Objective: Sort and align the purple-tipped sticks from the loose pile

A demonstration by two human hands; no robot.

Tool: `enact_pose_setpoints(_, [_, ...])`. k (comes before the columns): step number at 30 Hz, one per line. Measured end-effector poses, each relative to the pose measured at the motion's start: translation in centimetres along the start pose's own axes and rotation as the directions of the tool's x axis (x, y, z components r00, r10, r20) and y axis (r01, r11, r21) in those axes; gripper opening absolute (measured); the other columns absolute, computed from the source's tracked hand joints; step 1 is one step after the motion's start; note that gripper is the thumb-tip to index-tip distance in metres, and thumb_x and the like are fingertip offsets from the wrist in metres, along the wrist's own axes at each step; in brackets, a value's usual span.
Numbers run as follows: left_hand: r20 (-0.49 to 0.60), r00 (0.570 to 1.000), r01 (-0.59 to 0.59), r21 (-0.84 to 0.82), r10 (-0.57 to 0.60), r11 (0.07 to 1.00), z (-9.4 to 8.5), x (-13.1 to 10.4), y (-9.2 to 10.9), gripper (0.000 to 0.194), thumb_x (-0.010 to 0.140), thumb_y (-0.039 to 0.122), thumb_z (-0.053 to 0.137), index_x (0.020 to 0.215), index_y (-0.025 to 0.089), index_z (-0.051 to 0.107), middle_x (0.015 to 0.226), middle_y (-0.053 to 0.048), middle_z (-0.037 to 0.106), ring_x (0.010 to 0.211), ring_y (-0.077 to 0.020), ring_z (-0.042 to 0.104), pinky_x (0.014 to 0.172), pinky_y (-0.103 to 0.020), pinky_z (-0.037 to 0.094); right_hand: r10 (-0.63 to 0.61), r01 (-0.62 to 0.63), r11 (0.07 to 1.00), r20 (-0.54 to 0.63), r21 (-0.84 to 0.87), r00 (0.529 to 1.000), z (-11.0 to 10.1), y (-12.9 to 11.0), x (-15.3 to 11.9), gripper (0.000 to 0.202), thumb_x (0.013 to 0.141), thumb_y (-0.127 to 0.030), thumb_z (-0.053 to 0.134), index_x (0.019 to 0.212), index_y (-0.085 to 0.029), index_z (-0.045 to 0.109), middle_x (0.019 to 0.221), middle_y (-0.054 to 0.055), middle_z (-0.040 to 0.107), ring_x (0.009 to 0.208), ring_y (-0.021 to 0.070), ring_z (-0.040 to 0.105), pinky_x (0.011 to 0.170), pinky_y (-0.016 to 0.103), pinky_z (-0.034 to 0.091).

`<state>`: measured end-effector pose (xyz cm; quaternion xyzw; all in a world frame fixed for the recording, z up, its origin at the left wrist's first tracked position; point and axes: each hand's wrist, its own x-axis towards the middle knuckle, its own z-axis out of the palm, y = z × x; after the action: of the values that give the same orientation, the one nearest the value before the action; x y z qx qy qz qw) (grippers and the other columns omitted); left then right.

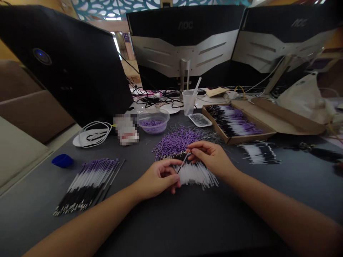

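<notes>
A thin stick (183, 162), dark at its lower end and pale toward the top, slants between my two hands. My left hand (164, 175) pinches its lower end between thumb and fingers. The fingertips of my right hand (207, 156) close on its upper end. Beneath and between the hands lies a bundle of white and black sticks (198, 174). Just behind is a heap of small purple pieces (177, 139). On the left, a row of sticks (88, 185) with purple, white and black sections lies flat on the dark table (171, 228).
A blue cup (62, 161) and coiled white cable (96, 134) are at left. Behind the heap stand a clear bowl (152, 122), a plastic cup (189, 102) and a small tray (200, 120). A cardboard box (241, 137) of sticks and more loose sticks (259, 152) are right. Monitors (184, 46) stand behind.
</notes>
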<state>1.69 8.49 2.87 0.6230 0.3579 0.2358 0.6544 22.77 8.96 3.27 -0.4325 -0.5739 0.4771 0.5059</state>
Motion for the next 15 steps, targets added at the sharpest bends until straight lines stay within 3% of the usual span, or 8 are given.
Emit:
enact_pose_setpoints(3, [0.000, 0.999, 0.034, 0.001, -0.034, 0.999, 0.4, 0.2, -0.5, 0.033, 0.076, 0.032, 0.067, 0.103, 0.013, 0.059, 0.062, 0.000, 0.065, 0.046, -0.0096, 0.059, 0.046, -0.019, 0.045, -0.049, 0.052, 0.997, 0.049, -0.054, 0.998, 0.4, -0.2, -0.4, 0.016, 0.082, -0.030, 0.061, 0.094, -0.021, 0.068, 0.089, 0.004, 0.072, 0.073, 0.0142, 0.068, 0.067, 0.030, 0.057])
enact_pose_setpoints(6, [-0.026, 0.999, 0.040, 0.003, -0.040, 0.999, 0.7, 0.2, -0.4, 0.031, 0.080, 0.040, 0.062, 0.095, 0.014, 0.058, 0.056, 0.000, 0.062, 0.041, -0.0098, 0.056, 0.042, -0.019, 0.042, -0.109, 0.128, 0.975, 0.116, -0.179, 0.987, 0.7, -0.5, -1.1, 0.013, 0.083, -0.025, 0.060, 0.091, -0.021, 0.069, 0.085, 0.003, 0.072, 0.077, 0.0149, 0.068, 0.072, 0.030, 0.055])
enact_pose_setpoints(10, [-0.053, 0.999, 0.014, 0.138, -0.007, 0.990, 0.4, -0.2, 0.1, 0.028, 0.084, 0.042, 0.056, 0.089, 0.015, 0.058, 0.056, 0.001, 0.059, 0.042, -0.0090, 0.054, 0.042, -0.018, 0.039, -0.191, 0.258, 0.896, 0.211, -0.362, 0.959, 0.8, -0.8, -1.6, 0.017, 0.085, -0.022, 0.057, 0.096, -0.024, 0.070, 0.094, 0.003, 0.073, 0.087, 0.0166, 0.067, 0.077, 0.030, 0.053])
enact_pose_setpoints(13, [-0.157, 0.974, -0.096, 0.373, 0.165, 0.923, -0.3, 0.0, 0.0, 0.023, 0.087, 0.036, 0.053, 0.100, 0.017, 0.058, 0.064, 0.002, 0.061, 0.053, -0.0103, 0.056, 0.052, -0.021, 0.044, -0.200, 0.265, 0.867, 0.192, -0.421, 0.961, 0.5, -0.7, -1.5, 0.022, 0.087, -0.024, 0.056, 0.106, -0.025, 0.068, 0.100, 0.004, 0.072, 0.090, 0.0174, 0.067, 0.078, 0.032, 0.052])
enact_pose_setpoints(15, [-0.241, 0.915, -0.154, 0.532, 0.323, 0.833, -0.7, 0.3, -0.4, 0.018, 0.087, 0.031, 0.053, 0.097, 0.018, 0.059, 0.074, 0.000, 0.063, 0.066, -0.0115, 0.058, 0.061, -0.023, 0.046, -0.172, 0.230, 0.878, 0.173, -0.420, 0.970, 0.2, -0.3, -1.1, 0.023, 0.088, -0.025, 0.055, 0.107, -0.024, 0.068, 0.098, 0.004, 0.072, 0.088, 0.0171, 0.067, 0.078, 0.032, 0.053])
